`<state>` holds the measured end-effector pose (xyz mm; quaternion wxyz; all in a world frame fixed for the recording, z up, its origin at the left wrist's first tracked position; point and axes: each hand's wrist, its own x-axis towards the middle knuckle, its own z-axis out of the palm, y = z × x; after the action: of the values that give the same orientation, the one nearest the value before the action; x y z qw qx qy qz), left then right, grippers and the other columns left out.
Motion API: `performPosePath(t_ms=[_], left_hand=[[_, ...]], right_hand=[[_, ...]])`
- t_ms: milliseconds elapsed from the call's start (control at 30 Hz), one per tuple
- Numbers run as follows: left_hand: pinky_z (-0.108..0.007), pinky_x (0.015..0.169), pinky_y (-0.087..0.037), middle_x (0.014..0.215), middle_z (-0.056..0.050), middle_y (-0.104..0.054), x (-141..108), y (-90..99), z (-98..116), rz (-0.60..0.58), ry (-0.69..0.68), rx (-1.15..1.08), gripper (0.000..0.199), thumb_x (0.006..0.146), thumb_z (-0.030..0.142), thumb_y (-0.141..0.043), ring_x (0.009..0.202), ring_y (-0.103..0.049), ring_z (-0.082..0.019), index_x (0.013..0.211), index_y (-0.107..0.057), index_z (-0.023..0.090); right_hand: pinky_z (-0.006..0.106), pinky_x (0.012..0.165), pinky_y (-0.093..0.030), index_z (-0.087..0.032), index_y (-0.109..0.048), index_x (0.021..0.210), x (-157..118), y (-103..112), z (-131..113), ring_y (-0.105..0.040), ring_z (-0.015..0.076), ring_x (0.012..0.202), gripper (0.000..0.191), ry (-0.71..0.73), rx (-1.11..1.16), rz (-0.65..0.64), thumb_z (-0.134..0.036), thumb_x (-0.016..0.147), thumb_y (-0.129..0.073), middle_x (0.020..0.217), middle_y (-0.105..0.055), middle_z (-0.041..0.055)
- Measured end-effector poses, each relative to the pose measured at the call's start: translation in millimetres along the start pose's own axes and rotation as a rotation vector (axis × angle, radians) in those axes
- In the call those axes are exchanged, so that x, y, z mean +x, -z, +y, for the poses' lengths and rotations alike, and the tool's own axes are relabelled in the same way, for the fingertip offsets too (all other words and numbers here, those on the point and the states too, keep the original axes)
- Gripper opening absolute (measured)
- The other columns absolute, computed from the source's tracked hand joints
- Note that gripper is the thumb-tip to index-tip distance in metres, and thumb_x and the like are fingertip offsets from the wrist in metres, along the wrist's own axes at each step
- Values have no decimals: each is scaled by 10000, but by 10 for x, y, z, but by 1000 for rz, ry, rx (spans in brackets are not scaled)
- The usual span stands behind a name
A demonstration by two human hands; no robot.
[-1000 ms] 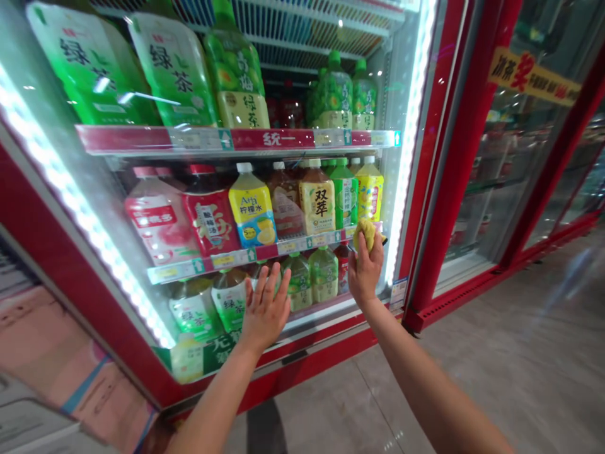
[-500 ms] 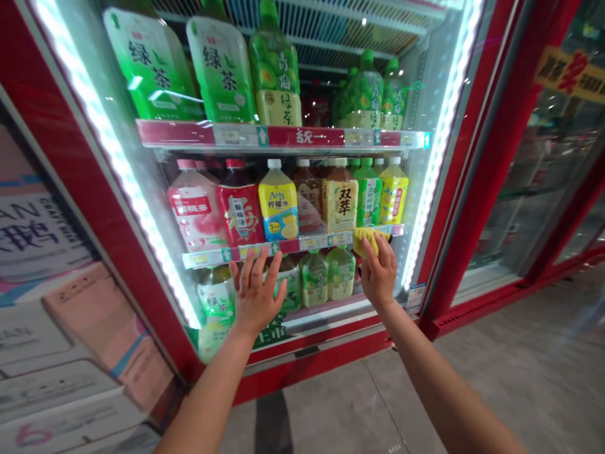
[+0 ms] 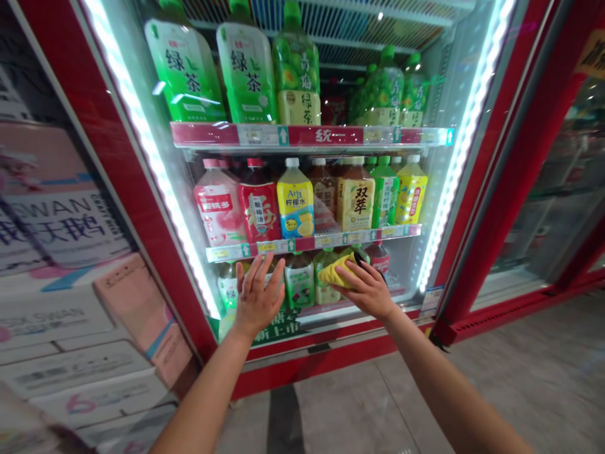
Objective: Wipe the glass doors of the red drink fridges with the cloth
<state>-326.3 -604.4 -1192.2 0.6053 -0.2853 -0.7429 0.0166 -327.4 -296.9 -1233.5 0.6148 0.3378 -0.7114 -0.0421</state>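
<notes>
Before me is a lit drinks fridge with a glass door. My right hand (image 3: pixel 371 289) presses a folded yellow cloth (image 3: pixel 338 271) with a dark edge against the glass, in front of the bottom row of bottles. My left hand (image 3: pixel 259 293), fingers spread and holding nothing, is up at the glass just below the middle shelf's price strip (image 3: pixel 312 242). Behind the cloth, a green tea bottle (image 3: pixel 327 295) is partly hidden. A yellow lemon drink bottle (image 3: pixel 295 200) stands on the middle shelf above and between my hands.
Large green tea bottles (image 3: pixel 189 75) line the top shelf. Stacked cartons (image 3: pixel 61 315) stand close on the left, beside the red door frame (image 3: pixel 101 151). Another red-framed fridge (image 3: pixel 524 189) is at the right. Grey tiled floor (image 3: pixel 340 410) lies below.
My right hand has moved left and down with the cloth, from the shelf strip's right end to the bottom row. The view has shifted left; my left hand stays spread.
</notes>
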Motion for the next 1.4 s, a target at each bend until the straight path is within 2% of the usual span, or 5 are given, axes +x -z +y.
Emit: performPosePath(t_ms=[267, 633, 900, 1200, 1400], left_hand=[[-543, 1287, -180, 1572, -151, -456, -122, 76, -134, 1, 15, 16, 794, 889, 204, -667, 1517, -337, -279, 1595, -305, 238], [-544, 1279, -214, 1487, -160, -541, -254, 142, -264, 5, -3, 43, 737, 908, 222, -635, 1505, -355, -264, 1580, -334, 205], [-535, 1282, -198, 1562, -135, -474, -376, 176, -378, -19, 98, 16, 770, 907, 197, -601, 1485, -396, -272, 1602, -276, 257], [-531, 1275, -219, 1500, -118, -532, -471, 342, -582, -24, 83, 107, 707, 908, 186, -599, 1466, -419, -264, 1564, -357, 285], [-532, 1264, -249, 1556, -142, -461, -484, 415, -731, 33, 204, 134, 678, 926, 213, -591, 1487, -384, -283, 1564, -363, 256]], right_hand=[[522, 1214, -278, -391, -579, 1423, 655, -255, -312, -313, 278, 1537, 503, -499, -157, 141, -162, 975, -572, 1524, -554, 50], [434, 1269, -218, -372, -615, 1361, 384, -112, -358, -429, 182, 1471, 422, 12, 53, -25, -178, 989, -569, 1416, -653, -57], [434, 1181, -259, -340, -386, 1571, 1087, -346, -753, -421, 246, 1478, 612, -554, -71, 145, -164, 998, -509, 1489, -591, 56], [376, 1179, -275, -416, -600, 1387, 854, -261, -927, -531, 187, 1367, 425, -109, 68, 28, -236, 1005, -555, 1348, -700, -49], [420, 1034, -401, -389, -540, 1467, 1301, -432, -882, -584, 266, 1274, 553, -460, -41, 324, -180, 959, -609, 1371, -671, 63]])
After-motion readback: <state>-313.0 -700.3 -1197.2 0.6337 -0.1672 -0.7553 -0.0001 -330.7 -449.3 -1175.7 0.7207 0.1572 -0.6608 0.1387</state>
